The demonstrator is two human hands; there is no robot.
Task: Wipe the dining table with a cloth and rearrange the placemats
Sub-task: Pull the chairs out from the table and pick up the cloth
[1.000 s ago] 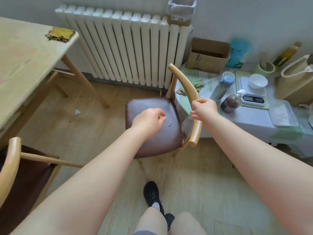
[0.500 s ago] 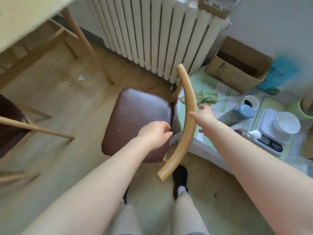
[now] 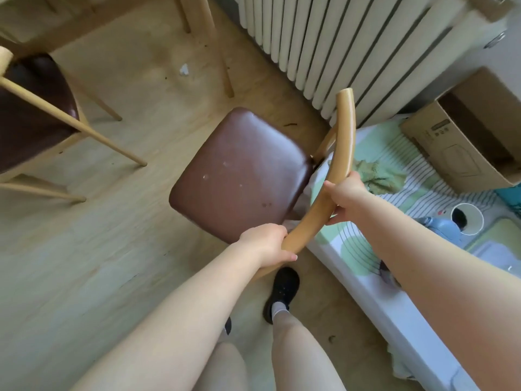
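Chair (image 3: 242,173): brown padded seat, light wooden frame, standing on the wood floor (image 3: 84,249) at centre. Its curved wooden backrest rail (image 3: 335,170) runs from near centre to far right.

Left hand (image 3: 265,244): fingers curled round the near end of the backrest rail, grasping it.

Right hand (image 3: 345,197): wrapped round the middle of the same rail, thumb under, grasping it.

Desk (image 3: 93,15): only its light wooden underside and legs (image 3: 222,57) show at far left; its top is out of view, so cloth and placemats on it cannot be seen.

Second chair (image 3: 31,108): brown seat, pale wooden legs, at the left edge, near the desk.

Radiator (image 3: 338,43): white, ribbed, along the far wall on the right.

Low surface (image 3: 366,249): to the right of the chair, just beside the rail, covered with a green-and-white striped mat (image 3: 406,170). On it: a crumpled green cloth (image 3: 380,176) just right of the right hand; an open cardboard box (image 3: 473,136) at far right; a white cup (image 3: 466,218) and a blue bottle (image 3: 442,225) further right, partly hidden by the right forearm.

Floor items: a small white scrap (image 3: 184,69) under the desk; a black shoe (image 3: 283,289) near the rail's near end.
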